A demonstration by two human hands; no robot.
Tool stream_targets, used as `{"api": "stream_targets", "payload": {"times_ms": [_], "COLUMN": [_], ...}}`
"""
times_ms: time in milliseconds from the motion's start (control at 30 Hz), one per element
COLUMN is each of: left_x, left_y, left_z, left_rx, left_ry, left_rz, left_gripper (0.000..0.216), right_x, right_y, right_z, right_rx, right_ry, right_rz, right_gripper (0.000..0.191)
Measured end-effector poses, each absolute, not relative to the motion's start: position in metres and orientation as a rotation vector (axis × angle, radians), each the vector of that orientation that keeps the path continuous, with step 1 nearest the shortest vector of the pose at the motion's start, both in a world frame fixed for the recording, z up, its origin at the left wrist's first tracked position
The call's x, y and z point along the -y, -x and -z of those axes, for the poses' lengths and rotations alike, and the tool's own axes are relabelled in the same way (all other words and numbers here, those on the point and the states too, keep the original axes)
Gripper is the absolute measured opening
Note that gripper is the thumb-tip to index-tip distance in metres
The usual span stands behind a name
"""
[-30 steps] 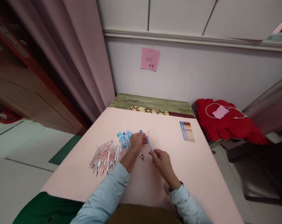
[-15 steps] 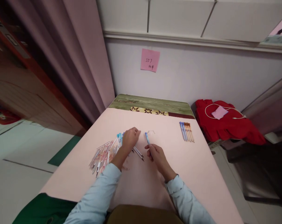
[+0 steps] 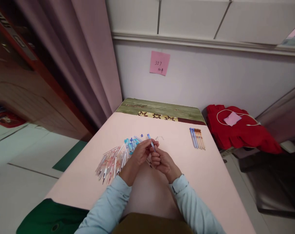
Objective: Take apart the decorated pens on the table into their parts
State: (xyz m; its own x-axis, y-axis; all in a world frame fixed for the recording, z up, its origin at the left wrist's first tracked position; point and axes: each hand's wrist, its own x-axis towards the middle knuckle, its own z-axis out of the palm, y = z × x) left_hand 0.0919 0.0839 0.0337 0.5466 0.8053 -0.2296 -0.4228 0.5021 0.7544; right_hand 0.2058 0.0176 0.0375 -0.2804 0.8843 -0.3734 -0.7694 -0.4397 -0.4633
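My right hand [image 3: 164, 162] is closed around the lower part of a blue pen [image 3: 148, 136], which stands tilted with its blue end up. The fingers of my left hand [image 3: 139, 153] pinch the same pen higher up, close against the right fingers. Just left of my left hand lie short blue pen parts [image 3: 130, 148]. Beside them spreads a pile of clear pen barrels and thin white refills [image 3: 112, 162]. A small dark blue cap piece [image 3: 142, 135] lies beyond the left hand. The dark tips of white refills [image 3: 149, 163] show between my hands.
A row of several pens [image 3: 197, 139], blue and orange-brown, lies at the table's right side. Small clear bits [image 3: 159, 138] lie beyond my hands. A red cloth [image 3: 242, 130] with a white cable sits right of the pink-covered table [image 3: 198, 188]. The wall stands behind.
My left hand has come right from the blue parts to the pen and now grips it along with my right hand. The blue parts it covered now show.
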Motion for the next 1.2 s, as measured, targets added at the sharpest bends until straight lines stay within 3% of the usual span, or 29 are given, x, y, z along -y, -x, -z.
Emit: {"api": "stream_targets", "payload": {"times_ms": [233,433,767,1067,1200], "left_x": [-0.086,-0.088,-0.079,-0.072,-0.076], "left_y": [-0.099,-0.098,-0.095,-0.106,-0.097], "left_z": [-0.032,-0.035,-0.043,-0.043,-0.045], "left_rx": [-0.774,-0.767,-0.725,-0.773,-0.665], "left_ry": [-0.624,-0.567,-0.732,-0.74,-0.717], "left_rz": [-0.983,-0.957,-0.858,-0.913,-0.789], "left_gripper": [0.022,0.024,0.036,0.029,0.026], "right_x": [-0.011,-0.008,-0.013,-0.011,-0.006], "right_y": [-0.197,-0.201,-0.204,-0.196,-0.204], "right_z": [-0.037,-0.032,-0.04,-0.034,-0.038], "right_rx": [0.776,0.467,0.143,0.491,0.395], "right_ry": [1.386,1.267,1.023,1.217,0.917], "right_rz": [-1.103,-1.545,-1.699,-1.277,-1.685], "right_gripper": [0.034,0.053,0.036,0.044,0.041]}}
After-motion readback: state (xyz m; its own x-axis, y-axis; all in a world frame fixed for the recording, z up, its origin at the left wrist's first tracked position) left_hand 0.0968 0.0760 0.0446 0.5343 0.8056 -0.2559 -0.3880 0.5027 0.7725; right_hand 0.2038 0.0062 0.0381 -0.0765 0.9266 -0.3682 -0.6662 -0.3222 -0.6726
